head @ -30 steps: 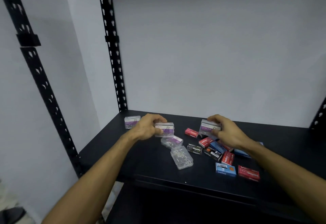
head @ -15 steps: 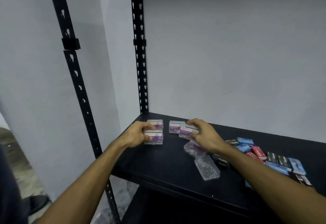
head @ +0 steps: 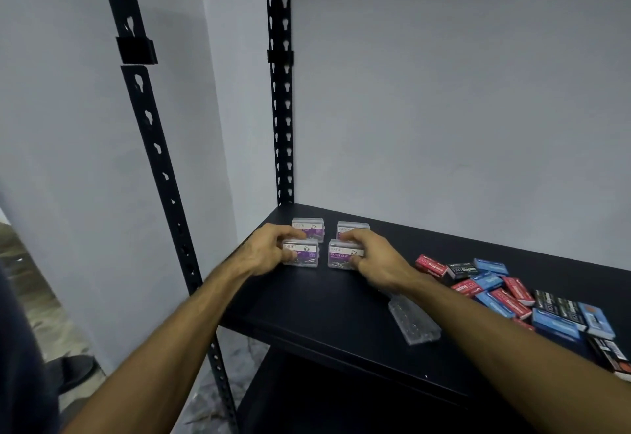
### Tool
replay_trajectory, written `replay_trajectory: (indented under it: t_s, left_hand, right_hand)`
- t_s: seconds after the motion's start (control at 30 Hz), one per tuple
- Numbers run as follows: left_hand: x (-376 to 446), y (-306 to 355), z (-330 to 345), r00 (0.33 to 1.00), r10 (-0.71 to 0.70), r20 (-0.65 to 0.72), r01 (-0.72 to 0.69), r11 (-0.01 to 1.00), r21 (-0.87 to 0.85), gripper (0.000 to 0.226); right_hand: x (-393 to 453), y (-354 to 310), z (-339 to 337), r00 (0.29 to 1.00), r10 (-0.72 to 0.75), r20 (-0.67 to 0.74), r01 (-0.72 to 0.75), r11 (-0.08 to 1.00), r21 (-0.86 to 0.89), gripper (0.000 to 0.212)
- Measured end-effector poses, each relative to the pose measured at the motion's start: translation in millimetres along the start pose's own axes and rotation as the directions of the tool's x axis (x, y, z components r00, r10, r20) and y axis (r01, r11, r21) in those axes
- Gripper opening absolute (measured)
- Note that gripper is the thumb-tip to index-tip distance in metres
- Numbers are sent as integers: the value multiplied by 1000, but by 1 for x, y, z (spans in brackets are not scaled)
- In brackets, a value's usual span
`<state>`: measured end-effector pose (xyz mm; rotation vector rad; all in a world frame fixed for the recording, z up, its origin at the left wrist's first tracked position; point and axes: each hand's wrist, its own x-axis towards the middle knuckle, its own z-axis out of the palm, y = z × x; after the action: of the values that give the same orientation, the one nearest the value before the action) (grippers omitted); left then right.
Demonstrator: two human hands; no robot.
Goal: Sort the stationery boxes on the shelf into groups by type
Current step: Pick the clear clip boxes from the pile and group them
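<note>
Several clear paper clip boxes with purple labels stand in two rows at the shelf's back left corner. My left hand [head: 269, 251] grips the front left box [head: 305, 256]. My right hand [head: 374, 259] grips the front right box [head: 341, 256]. Behind them stand the back left box [head: 309, 227] and the back right box [head: 353, 228], untouched. Another clear box [head: 413, 322] lies flat near the front edge, partly under my right forearm. A loose heap of red, blue and black staple boxes [head: 505, 292] covers the right side of the black shelf [head: 307, 307].
Two black perforated uprights [head: 280, 98] frame the shelf's left end, with a grey wall behind. A lower shelf level [head: 324, 399] shows below the front edge. The floor and a dark shoe [head: 73, 372] are at the lower left.
Both hands carried paper clip boxes left from the mixed pile and set them down in the front row at the back left corner. The view shifted left with them.
</note>
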<state>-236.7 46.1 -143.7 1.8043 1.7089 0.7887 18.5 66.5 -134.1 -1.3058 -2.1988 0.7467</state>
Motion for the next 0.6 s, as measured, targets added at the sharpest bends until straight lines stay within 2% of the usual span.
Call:
replay_trajectory:
  t_s: [0.6]
  left_hand:
    - [2,8,3,999,31,-31,-29,998,58,46]
  right_hand:
    - [-4,0,-6,1000,2,2,-2,1000,-15,49]
